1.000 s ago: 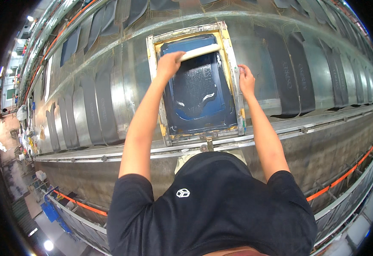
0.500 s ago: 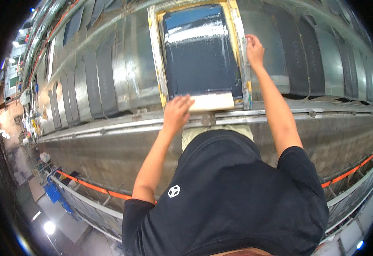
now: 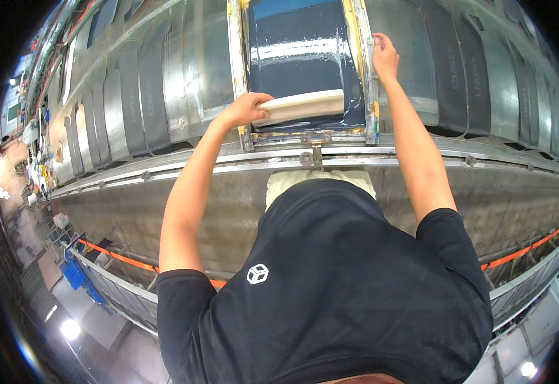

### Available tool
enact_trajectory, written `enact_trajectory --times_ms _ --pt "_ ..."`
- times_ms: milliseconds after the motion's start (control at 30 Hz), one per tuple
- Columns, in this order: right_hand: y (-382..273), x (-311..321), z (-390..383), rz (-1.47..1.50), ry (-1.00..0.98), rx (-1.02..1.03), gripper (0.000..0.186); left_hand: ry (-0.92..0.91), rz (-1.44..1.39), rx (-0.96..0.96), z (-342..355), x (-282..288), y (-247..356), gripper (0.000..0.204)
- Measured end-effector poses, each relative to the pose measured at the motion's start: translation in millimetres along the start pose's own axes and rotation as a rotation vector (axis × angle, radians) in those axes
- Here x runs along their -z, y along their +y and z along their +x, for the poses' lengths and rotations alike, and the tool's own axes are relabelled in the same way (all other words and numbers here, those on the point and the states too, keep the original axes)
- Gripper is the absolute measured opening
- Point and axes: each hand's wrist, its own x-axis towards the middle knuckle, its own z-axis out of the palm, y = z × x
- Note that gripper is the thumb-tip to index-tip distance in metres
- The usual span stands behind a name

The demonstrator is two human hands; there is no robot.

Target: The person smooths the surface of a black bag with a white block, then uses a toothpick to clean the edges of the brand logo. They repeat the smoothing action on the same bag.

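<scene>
A screen-printing frame [image 3: 236, 61] with pale, yellow-taped sides lies in front of me, its mesh [image 3: 295, 72] coated with glossy dark ink. Across the near part of the mesh runs a pale squeegee [image 3: 308, 106], slightly slanted, its right end a bit higher in the picture. My left hand [image 3: 247, 110] is closed around its left end, thumb at the near side and fingers partly hidden. Up at the outer right side of the frame, my right hand [image 3: 385, 57] has its fingers bent against the rail. Whether those fingertips grip a small part there is too small to make out.
Dark fabric pieces [image 3: 153, 89] with pale printing lie in rows on the long shiny table, left and right [image 3: 442, 70] of the frame. A metal rail [image 3: 215, 161] runs along the table's near edge. Orange-edged railings stand behind me on both sides.
The squeegee has moved away from the frame's near end and become slanted, with my left hand carrying it. My right hand stays at the frame's right side. The whole view has shifted slightly.
</scene>
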Motion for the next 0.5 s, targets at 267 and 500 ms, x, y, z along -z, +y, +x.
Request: enact_trajectory --times_ms 267,500 --pt "4.7 9.4 25.2 -0.144 -0.176 0.027 0.029 -0.597 -0.41 0.312 97.4 42.8 -31.6 0.054" --pt "-122.3 10.9 95.9 -0.086 -0.43 0.504 0.062 -0.013 -0.18 -0.038 149.9 169.1 -19.1 0.052"
